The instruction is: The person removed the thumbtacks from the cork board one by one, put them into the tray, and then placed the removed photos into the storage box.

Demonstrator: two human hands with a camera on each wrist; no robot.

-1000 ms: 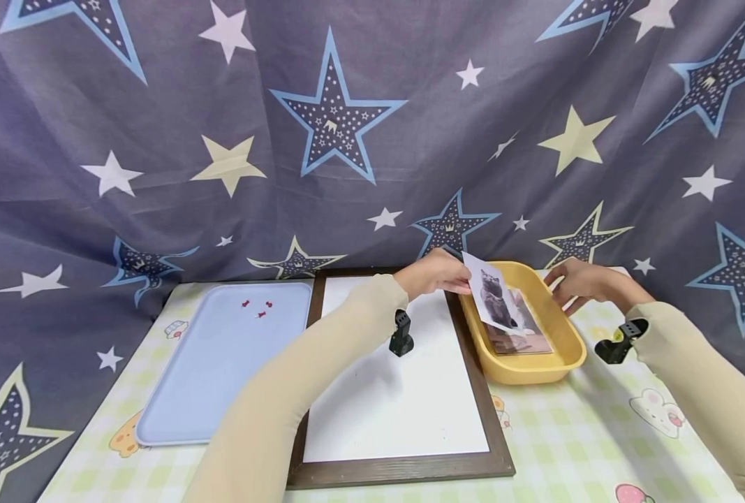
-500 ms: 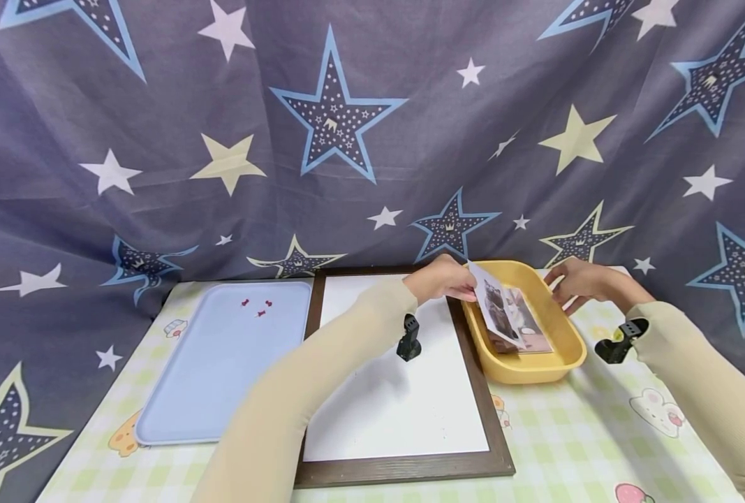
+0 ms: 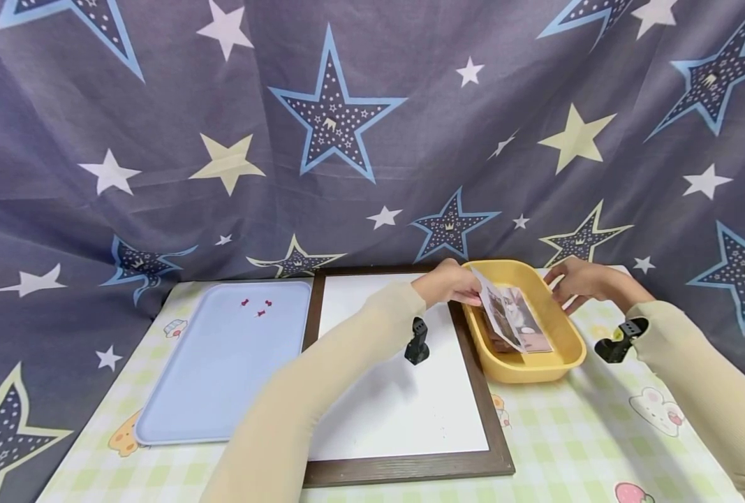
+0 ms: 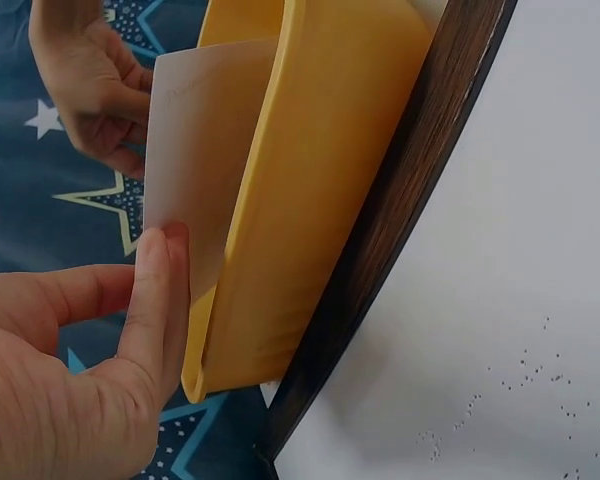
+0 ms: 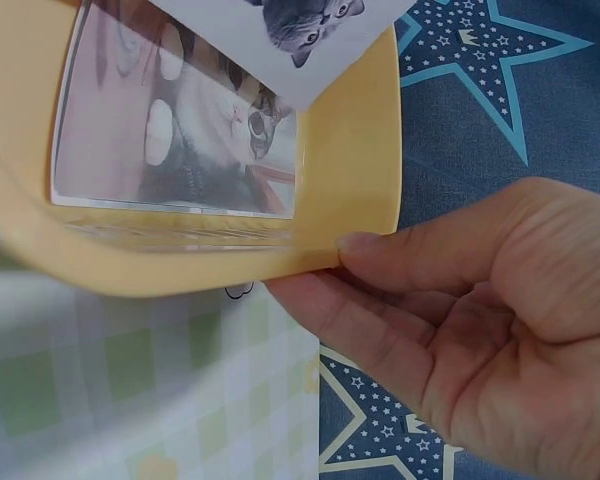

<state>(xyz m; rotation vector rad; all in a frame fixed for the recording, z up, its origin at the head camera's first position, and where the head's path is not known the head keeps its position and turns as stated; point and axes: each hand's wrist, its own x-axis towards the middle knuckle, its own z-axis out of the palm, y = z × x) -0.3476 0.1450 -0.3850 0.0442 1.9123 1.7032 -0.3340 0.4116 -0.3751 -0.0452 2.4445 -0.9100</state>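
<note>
My left hand point(image 3: 450, 283) pinches the edge of a grey cat photo point(image 3: 499, 314), tilted over the left side of a yellow basin point(image 3: 563, 339). From the left wrist view, the photo's pale back point(image 4: 205, 140) faces me, near the basin's wall. More photos lie flat in the basin; the top one, a cat picture point(image 5: 195, 150), is partly covered by the held photo. At the far right of the basin, my right hand point(image 3: 582, 283) grips the rim between thumb and fingers, as the right wrist view shows.
A white board point(image 3: 403, 419) with a dark wooden frame point(image 3: 403, 469) lies left of the basin. Beyond it is a light blue tray point(image 3: 221, 377) bearing several small red pushpins point(image 3: 261, 313). A star-patterned curtain point(image 3: 334, 209) hangs behind the checked tablecloth point(image 3: 573, 447).
My left hand has moved slightly right and down, lowering the cat photo into the basin and turning it more edge-on. The right hand stays on the rim.
</note>
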